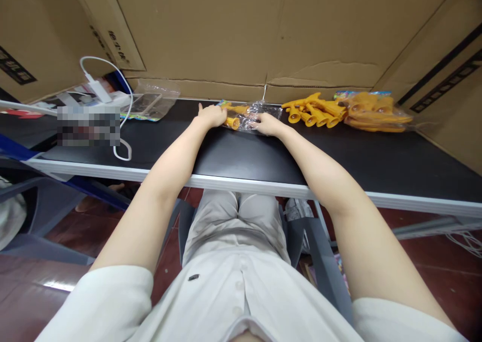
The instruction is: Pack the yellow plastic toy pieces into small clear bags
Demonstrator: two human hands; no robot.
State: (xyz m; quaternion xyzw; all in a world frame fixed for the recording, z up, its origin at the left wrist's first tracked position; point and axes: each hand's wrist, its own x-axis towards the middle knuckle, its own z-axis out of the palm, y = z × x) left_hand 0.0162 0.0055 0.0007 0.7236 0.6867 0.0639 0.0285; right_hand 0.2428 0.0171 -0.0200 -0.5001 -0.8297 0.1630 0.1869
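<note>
On the black tabletop in front of me lies a clear plastic bag (247, 125) with a coloured label edge. Yellow plastic pieces with flared, horn-like ends (232, 123) show at its left part; whether they are fully inside the bag cannot be made out. My left hand (211, 115) grips the bag's left end beside these pieces, thumb raised and fingers curled. From the other side, my right hand (268, 125) pinches the crinkled film. Close by on the right is a loose pile of similar yellow horn-shaped pieces (314, 112).
Filled bags of yellow pieces (378, 113) lie at the right. A flat clear bag (154, 101) rests at the back left, near a white charger and cable (100, 90). Cardboard walls (233, 35) close off the back and sides. A metal edge (241, 182) borders the table's front.
</note>
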